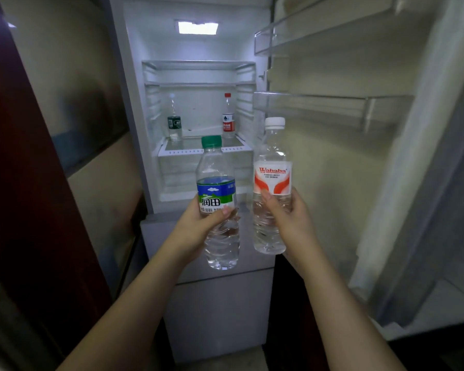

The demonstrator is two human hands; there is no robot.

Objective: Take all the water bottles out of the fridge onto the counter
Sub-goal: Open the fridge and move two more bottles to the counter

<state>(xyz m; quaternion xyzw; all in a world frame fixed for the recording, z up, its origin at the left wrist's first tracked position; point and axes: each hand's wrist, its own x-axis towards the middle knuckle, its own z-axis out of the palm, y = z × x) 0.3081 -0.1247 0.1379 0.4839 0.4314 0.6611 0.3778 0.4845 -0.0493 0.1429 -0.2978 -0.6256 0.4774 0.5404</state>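
Clear plastic everywhere. Left hand [198, 223] wrapped around green-cap bottle [219, 202], right hand [287, 212] around white-cap bottle [272, 188]; both bottles upright, in front of fridge [198, 49], outside it. Two more stood upright on fridge shelf [204, 149], behind hands: dark-label bottle [174, 120] nearer left hand, red-cap bottle [228, 117] between both. Counter not in view.

I hold a green-capped bottle [218, 199] and a white-capped bottle [272, 183] upright; two more bottles [174, 121] [228, 117] stand on the fridge shelf [206, 149].
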